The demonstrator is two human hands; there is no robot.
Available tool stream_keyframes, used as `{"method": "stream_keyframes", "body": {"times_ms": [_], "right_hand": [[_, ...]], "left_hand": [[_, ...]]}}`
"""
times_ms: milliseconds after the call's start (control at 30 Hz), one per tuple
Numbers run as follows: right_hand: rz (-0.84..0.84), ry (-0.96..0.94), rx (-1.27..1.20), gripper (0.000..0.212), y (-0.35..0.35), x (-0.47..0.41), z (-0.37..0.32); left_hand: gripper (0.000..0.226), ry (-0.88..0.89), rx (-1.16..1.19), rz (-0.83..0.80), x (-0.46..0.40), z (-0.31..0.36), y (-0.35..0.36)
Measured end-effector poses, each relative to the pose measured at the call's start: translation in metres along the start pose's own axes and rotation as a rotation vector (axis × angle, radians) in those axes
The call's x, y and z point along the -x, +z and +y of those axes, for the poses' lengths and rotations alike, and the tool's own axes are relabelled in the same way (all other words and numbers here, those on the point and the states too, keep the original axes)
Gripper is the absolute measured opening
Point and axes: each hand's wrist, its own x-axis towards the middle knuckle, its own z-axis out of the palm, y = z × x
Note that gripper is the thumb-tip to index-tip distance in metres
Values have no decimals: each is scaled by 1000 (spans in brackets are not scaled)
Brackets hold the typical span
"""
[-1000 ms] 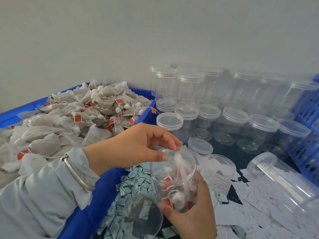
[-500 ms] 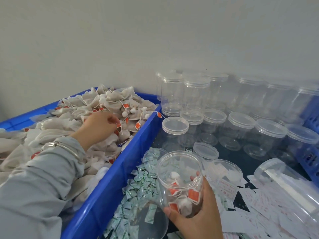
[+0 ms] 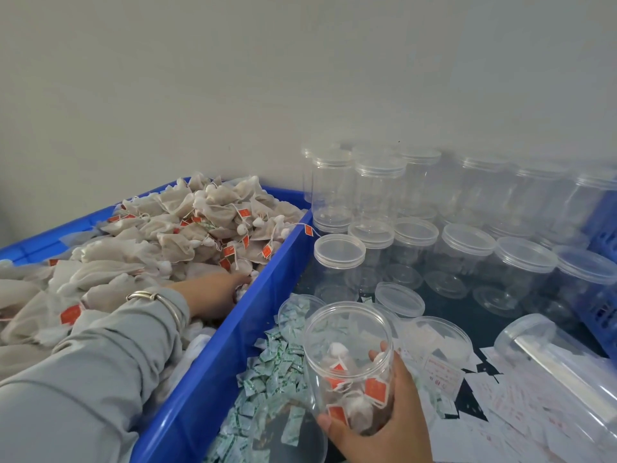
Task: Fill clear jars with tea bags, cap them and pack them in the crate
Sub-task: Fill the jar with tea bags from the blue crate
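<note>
many tea bags [image 3: 173, 235] heaped in blue bin [image 3: 233, 345], left hand [image 3: 213, 292] reaching among them, its grip hidden so i cannot tell, right hand [image 3: 384, 429] grip curled around open clear jar [image 3: 349, 362] holding few bags, above desk [image 3: 467, 315], capped empty jars [image 3: 467, 245] behind

Two hands [image 3: 213, 292], one blue bin [image 3: 213, 379], one open jar [image 3: 347, 359] holding several tea bags [image 3: 375, 389]; capped jars [image 3: 340, 252] too many to count.

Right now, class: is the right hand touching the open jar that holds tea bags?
Touching. The head view shows the right hand wrapped round the open jar, fingers against its clear wall.
</note>
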Motion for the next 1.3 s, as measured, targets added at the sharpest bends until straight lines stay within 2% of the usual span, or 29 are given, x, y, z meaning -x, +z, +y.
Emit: {"method": "stream_keyframes", "body": {"times_ms": [133, 267, 333, 433, 500, 600, 733, 800, 867, 933, 1000, 1100, 1200, 1300], "right_hand": [[-61, -20, -74, 96, 5, -6, 6], [1, -31, -88, 101, 6, -12, 13], [-14, -84, -85, 102, 11, -11, 6], [132, -92, -120, 94, 10, -9, 3], [30, -63, -89, 94, 8, -5, 1], [-5, -39, -38, 99, -1, 0, 1], [-9, -40, -44, 101, 0, 2, 1], [2, -37, -49, 102, 0, 3, 4], [13, -47, -33, 102, 1, 3, 4], [10, -72, -24, 101, 1, 2, 5], [14, -109, -33, 102, 1, 0, 9], [44, -143, -61, 102, 11, -1, 14], [182, -212, -86, 94, 17, -2, 26], [118, -244, 101, 102, 15, -11, 23]], "left_hand": [[37, -20, 67, 105, -4, 1, 3], [20, -56, 130, 208, -9, -3, 0], [21, -70, 169, 258, -8, -6, -2], [27, -101, 234, 358, -6, -7, -7], [29, -132, 322, 470, -3, -8, -13], [28, -143, 603, 620, 1, -8, -21], [20, -82, 1185, 638, 13, 8, -33], [18, 13, 1496, 599, 23, 22, -41], [18, 165, 1755, 494, 35, 39, -47], [14, 294, 1861, 365, 46, 54, -48], [19, 412, 1842, 222, 56, 68, -45], [21, 565, 1673, 42, 65, 87, -35], [28, 658, 1336, 24, 70, 98, -26], [35, 680, 1126, 39, 70, 99, -22]]}}
